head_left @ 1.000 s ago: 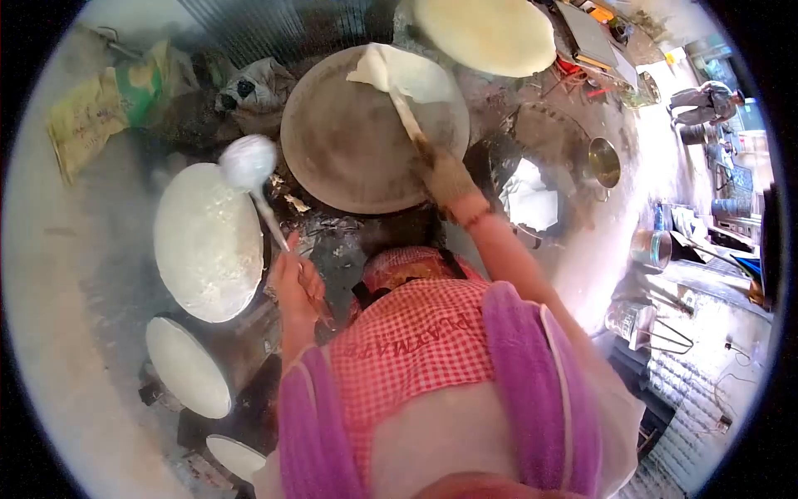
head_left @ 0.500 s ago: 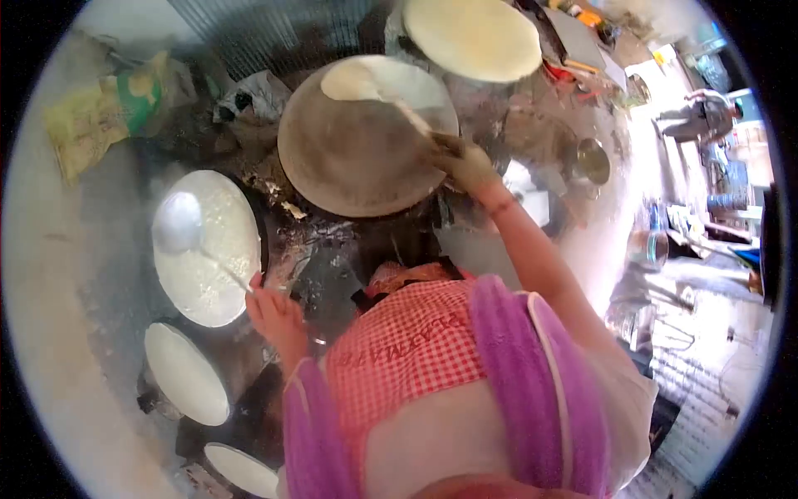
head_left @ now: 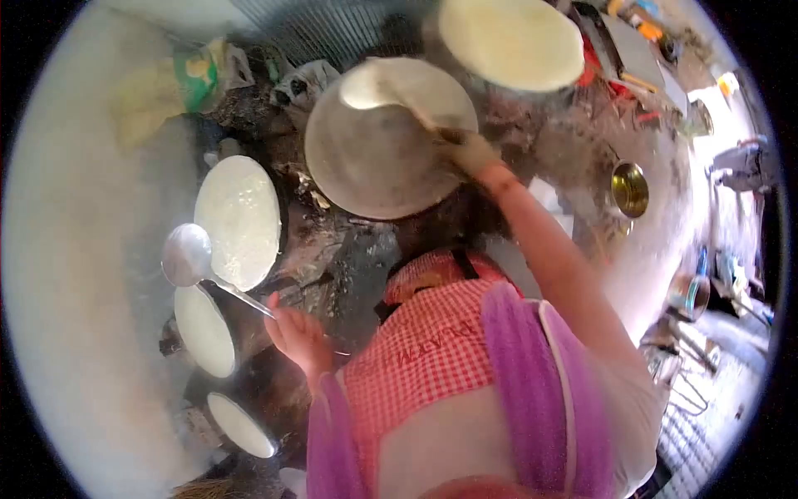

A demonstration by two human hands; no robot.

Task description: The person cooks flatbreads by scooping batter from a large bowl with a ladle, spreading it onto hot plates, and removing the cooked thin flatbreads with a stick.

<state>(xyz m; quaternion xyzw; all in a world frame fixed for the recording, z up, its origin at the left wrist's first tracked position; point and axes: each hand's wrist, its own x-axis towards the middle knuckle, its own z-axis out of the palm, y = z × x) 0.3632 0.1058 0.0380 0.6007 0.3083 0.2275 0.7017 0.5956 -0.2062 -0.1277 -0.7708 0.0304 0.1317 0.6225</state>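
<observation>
My left hand (head_left: 299,338) is closed around the handle of a metal ladle (head_left: 188,254). The ladle's bowl hangs beside the lower left edge of a pot of white batter (head_left: 238,223), over the gap toward a second white-filled vessel (head_left: 204,331). In my right hand (head_left: 465,154) is a wooden-handled spreader (head_left: 420,117), its pale head over the upper part of a large round griddle (head_left: 366,170). White batter lies around that head. Steam or haze blurs the griddle's surface.
A pale round sheet (head_left: 515,41) lies beyond the griddle at the top. A third white-filled vessel (head_left: 241,426) stands at the lower left. A brass-coloured bowl (head_left: 629,190) sits to the right. Another person (head_left: 746,165) is at the far right edge.
The ladle has come down from above the batter pot to its lower left edge. The spreader has stayed over the griddle's upper part. The whole view has shifted.
</observation>
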